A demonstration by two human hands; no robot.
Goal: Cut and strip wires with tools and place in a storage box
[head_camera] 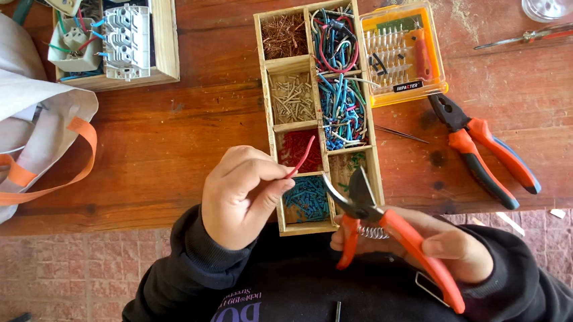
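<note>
At the lower middle of the frame, your left hand (240,195) pinches a short red wire (302,157) over the wooden divided tray (268,80); your right hand (438,249) grips orange-handled cutters (364,207), blades parted. Square the wire between the blades, fingers clear.

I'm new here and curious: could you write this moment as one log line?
left hand: pinches red wire piece | right hand: holds orange-handled cutters | below: wooden compartment tray
</note>
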